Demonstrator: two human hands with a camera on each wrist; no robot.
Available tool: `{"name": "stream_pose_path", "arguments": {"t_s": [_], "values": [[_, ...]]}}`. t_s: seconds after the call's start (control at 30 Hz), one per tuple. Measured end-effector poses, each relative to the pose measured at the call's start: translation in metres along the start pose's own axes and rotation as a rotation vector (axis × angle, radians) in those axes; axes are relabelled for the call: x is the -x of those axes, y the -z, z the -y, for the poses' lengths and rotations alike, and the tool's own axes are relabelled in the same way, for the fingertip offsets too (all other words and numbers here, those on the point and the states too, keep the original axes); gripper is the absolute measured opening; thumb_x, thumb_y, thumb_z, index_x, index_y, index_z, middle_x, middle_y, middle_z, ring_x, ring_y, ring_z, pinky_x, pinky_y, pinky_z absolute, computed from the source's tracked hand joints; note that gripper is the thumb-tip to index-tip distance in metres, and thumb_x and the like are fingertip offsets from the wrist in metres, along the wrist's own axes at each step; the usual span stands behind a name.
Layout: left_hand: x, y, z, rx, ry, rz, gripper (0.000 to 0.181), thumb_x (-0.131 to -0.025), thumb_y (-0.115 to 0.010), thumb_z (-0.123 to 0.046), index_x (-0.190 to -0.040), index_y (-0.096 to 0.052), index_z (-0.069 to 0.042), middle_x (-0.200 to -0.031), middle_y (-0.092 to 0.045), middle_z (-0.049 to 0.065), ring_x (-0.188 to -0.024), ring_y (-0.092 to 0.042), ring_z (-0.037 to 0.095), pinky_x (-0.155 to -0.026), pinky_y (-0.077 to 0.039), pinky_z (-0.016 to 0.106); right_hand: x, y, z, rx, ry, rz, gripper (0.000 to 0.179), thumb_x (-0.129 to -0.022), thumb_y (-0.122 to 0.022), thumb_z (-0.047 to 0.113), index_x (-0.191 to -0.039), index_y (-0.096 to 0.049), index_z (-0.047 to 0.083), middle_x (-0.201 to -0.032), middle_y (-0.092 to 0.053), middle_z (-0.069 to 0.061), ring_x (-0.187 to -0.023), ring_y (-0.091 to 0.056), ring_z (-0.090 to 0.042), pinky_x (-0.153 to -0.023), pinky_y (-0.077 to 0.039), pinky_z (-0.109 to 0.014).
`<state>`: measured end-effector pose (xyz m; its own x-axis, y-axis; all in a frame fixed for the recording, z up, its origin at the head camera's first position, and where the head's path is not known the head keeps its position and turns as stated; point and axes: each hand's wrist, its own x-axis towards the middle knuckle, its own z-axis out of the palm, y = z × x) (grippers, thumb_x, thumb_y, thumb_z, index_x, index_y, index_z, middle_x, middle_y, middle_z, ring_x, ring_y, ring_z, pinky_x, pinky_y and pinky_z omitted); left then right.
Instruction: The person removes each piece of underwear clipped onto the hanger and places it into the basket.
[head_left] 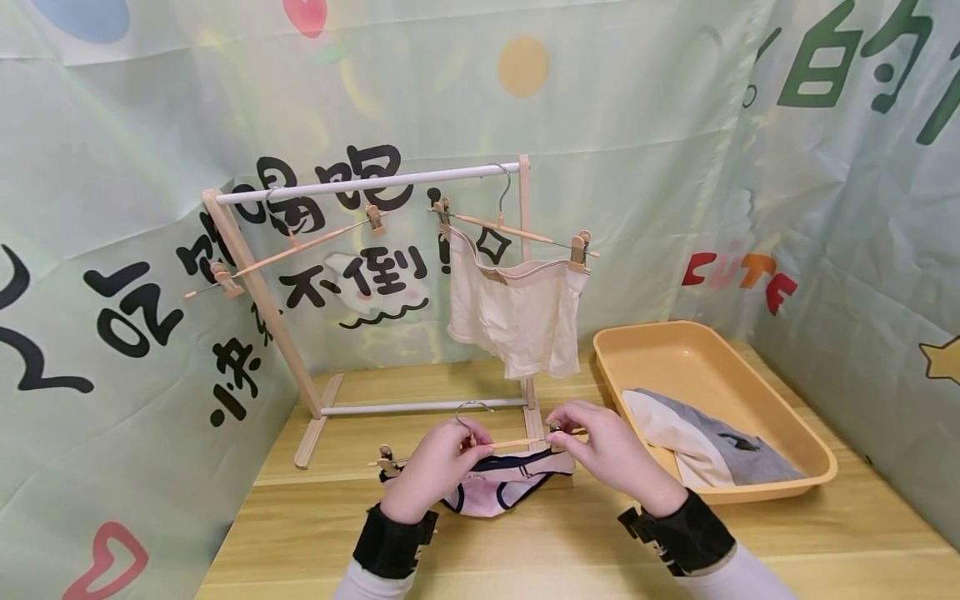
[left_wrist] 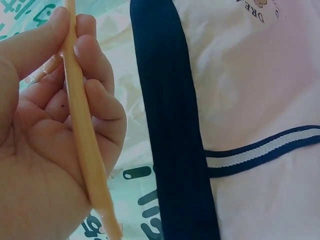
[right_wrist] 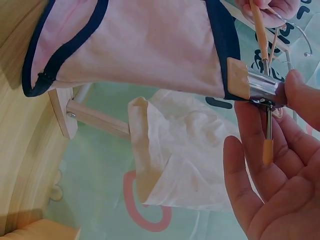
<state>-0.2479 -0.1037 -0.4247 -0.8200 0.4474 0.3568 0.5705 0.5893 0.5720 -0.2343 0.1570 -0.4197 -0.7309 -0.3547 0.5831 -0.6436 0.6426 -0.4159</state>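
Note:
My left hand (head_left: 442,462) grips the wooden bar of a clip hanger (left_wrist: 82,115), fingers curled round it near the hook. The right hand (head_left: 611,454) pinches the metal clip (right_wrist: 265,90) at the hanger's right end. Pink underpants (head_left: 487,492) with navy trim hang below the bar; in the right wrist view the clip's wooden jaw (right_wrist: 238,79) overlaps the corner of their navy waistband. A second clip (head_left: 386,460) stands at the left end, beside the left wrist.
Behind the hands stands a wooden rack (head_left: 258,279) with a white rail (head_left: 375,183). On it hang a bare clip hanger (head_left: 300,250) and a hanger with cream shorts (head_left: 517,312). At right, a yellow tray (head_left: 675,333) contains a grey and cream garment (head_left: 720,446).

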Motion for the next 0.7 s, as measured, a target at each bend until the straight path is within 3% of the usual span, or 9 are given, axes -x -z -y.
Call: {"name": "stream_pose_path", "arguments": {"t_s": [0.7], "values": [[0.0000, -0.0001, -0.0022, -0.021, -0.007, 0.001, 0.005, -0.087, -0.068, -0.022, -0.084, -0.066, -0.019, -0.080, -0.063, -0.006, -0.064, -0.050, 0.008, -0.055, -0.044, 0.024, 0.0020, 0.0005, -0.0004, -0.015, 0.015, -0.043, 0.004, -0.086, -0.068, 0.024, -0.090, -0.066, 0.024, -0.081, -0.063, 0.013, -0.071, -0.055, 0.000, -0.057, -0.053, -0.027]]}}
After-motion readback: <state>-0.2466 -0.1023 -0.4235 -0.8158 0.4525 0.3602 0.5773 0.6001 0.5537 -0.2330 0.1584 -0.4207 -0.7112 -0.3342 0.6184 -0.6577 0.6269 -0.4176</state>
